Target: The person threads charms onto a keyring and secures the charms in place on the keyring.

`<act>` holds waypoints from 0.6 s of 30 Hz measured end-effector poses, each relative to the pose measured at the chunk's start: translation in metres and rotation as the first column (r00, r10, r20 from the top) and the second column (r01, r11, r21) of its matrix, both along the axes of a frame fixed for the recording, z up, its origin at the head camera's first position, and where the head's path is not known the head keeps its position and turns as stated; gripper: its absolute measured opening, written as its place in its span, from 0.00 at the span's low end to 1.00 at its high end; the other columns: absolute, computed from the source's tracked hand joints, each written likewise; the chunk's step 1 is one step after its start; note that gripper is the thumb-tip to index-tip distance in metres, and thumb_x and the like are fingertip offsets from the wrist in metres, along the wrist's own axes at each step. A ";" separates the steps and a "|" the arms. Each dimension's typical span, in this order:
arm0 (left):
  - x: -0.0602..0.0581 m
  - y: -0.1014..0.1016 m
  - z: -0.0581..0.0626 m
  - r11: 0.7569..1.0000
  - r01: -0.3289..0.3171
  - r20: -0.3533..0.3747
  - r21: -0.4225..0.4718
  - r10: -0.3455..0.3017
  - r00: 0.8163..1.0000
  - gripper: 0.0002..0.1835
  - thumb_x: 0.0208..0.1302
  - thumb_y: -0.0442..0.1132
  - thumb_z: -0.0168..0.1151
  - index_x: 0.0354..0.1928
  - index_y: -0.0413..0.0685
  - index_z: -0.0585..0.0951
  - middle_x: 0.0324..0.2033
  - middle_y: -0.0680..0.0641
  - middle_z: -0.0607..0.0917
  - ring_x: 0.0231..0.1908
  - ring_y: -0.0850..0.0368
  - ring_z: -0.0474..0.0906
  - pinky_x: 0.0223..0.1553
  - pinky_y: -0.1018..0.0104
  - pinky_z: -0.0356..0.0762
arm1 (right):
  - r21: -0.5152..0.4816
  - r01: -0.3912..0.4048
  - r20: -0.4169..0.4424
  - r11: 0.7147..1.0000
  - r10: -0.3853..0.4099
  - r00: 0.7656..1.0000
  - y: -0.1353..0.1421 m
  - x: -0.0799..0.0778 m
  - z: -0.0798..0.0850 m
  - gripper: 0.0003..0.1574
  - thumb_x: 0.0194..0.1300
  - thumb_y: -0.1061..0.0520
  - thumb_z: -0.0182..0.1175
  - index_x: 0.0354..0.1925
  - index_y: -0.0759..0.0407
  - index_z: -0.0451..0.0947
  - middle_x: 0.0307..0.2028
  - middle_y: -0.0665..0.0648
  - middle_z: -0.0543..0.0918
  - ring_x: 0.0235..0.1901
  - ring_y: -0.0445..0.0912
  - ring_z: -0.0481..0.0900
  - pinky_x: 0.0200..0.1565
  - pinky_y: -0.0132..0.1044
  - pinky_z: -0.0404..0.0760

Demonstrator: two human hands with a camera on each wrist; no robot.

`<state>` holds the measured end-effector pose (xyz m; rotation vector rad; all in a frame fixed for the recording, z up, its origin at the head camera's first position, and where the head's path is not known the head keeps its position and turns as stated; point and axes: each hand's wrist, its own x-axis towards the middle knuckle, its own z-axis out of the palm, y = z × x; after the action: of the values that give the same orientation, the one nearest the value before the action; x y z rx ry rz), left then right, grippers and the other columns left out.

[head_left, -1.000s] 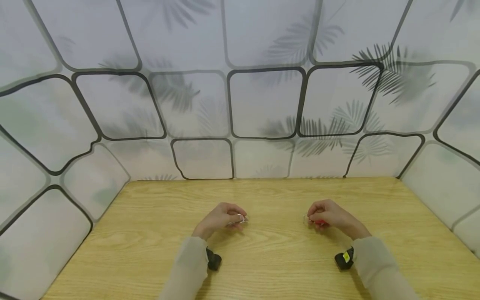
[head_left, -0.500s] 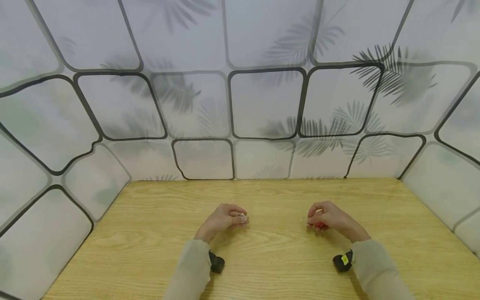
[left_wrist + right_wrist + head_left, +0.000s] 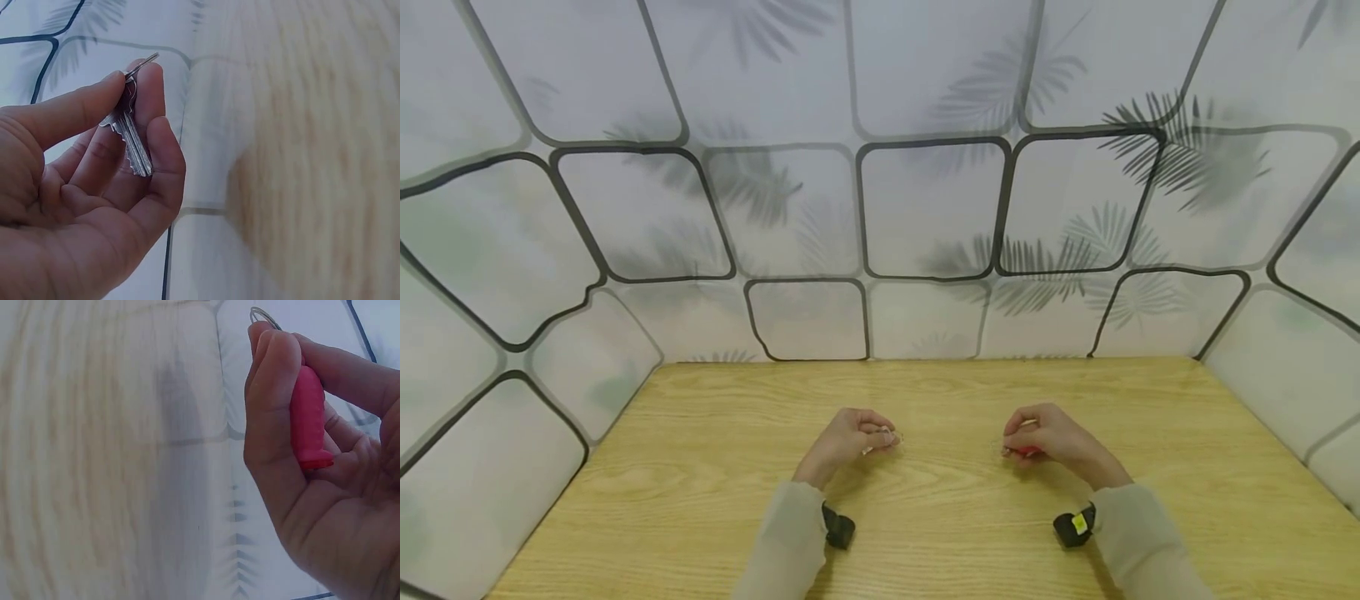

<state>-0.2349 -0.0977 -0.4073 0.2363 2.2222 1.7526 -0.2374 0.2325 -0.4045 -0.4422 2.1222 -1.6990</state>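
In the left wrist view, my left hand (image 3: 844,443) pinches a silver key (image 3: 132,145) between thumb and fingertips. Its toothed blade points down across the fingers; whether a second key lies behind it I cannot tell. A thin metal ring (image 3: 147,61) sticks out above the thumb tip. Opposite, my right hand (image 3: 1051,437) grips a pinkish-red keychain charm (image 3: 307,419), its rounded body hanging inside the curled fingers. A metal split ring (image 3: 266,317) juts past those fingertips, partly hidden by them. Both hands are raised over the table, apart from each other.
The wooden table (image 3: 940,525) spreads beneath both hands. A patterned pale curtain (image 3: 932,208) with leaf prints and dark outlines stands behind and on both sides. Black wrist cameras sit on the left wrist (image 3: 838,527) and the right wrist (image 3: 1073,527).
My right hand has shifted slightly left with the charm, and my left hand slightly right with the key. The gap between them has narrowed a little.
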 end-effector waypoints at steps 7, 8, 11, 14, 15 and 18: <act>0.002 0.004 0.002 1.000 -0.006 -0.038 0.004 0.007 0.999 0.09 0.70 0.27 0.62 0.49 0.28 0.83 0.40 0.38 0.89 0.41 0.45 0.87 0.42 0.58 0.85 | -0.019 0.022 0.001 1.000 -0.022 1.000 -0.012 0.001 0.004 0.03 0.69 0.70 0.60 0.38 0.73 0.75 0.32 0.64 0.87 0.25 0.42 0.82 0.31 0.35 0.84; 0.002 0.004 0.002 1.000 -0.004 -0.041 0.005 0.004 0.999 0.09 0.70 0.27 0.62 0.48 0.28 0.83 0.40 0.38 0.89 0.40 0.45 0.87 0.42 0.58 0.85 | -0.018 0.026 -0.001 0.999 -0.026 1.000 -0.013 0.002 0.004 0.04 0.69 0.70 0.60 0.38 0.73 0.75 0.32 0.64 0.87 0.24 0.42 0.82 0.31 0.36 0.85; 0.003 0.006 0.003 1.000 0.002 -0.044 0.016 -0.001 0.999 0.09 0.70 0.26 0.62 0.48 0.27 0.83 0.40 0.38 0.89 0.40 0.46 0.87 0.43 0.58 0.85 | -0.017 0.031 -0.014 0.999 -0.032 0.999 -0.016 0.003 0.004 0.05 0.68 0.70 0.61 0.38 0.75 0.76 0.32 0.65 0.87 0.24 0.42 0.83 0.30 0.36 0.85; 0.003 0.008 0.004 1.000 0.003 -0.050 0.016 -0.002 0.999 0.09 0.70 0.26 0.62 0.48 0.27 0.83 0.38 0.39 0.88 0.40 0.47 0.87 0.44 0.58 0.85 | -0.024 0.028 -0.019 0.999 -0.028 0.999 -0.019 0.005 0.004 0.05 0.68 0.70 0.61 0.38 0.76 0.76 0.32 0.65 0.87 0.25 0.43 0.84 0.29 0.36 0.85; 0.003 0.008 0.004 1.000 0.002 -0.056 0.009 -0.001 0.998 0.09 0.70 0.26 0.62 0.48 0.27 0.83 0.38 0.40 0.88 0.40 0.47 0.87 0.44 0.58 0.85 | -0.029 0.025 -0.019 0.999 -0.026 0.999 -0.020 0.005 0.003 0.05 0.68 0.71 0.61 0.38 0.77 0.76 0.32 0.65 0.87 0.25 0.43 0.84 0.30 0.36 0.85; 0.004 0.010 0.007 1.000 0.005 -0.077 -0.007 -0.006 0.997 0.10 0.70 0.28 0.63 0.48 0.28 0.84 0.37 0.43 0.87 0.40 0.46 0.87 0.44 0.57 0.85 | -0.043 0.025 -0.010 0.999 -0.026 1.000 -0.023 0.006 0.003 0.06 0.68 0.71 0.60 0.39 0.78 0.76 0.33 0.66 0.87 0.27 0.44 0.85 0.31 0.36 0.86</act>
<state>-0.2311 -0.0876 -0.4004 0.3131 2.2779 1.7615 -0.2318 0.2100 -0.4013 -0.4387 2.1103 -1.7633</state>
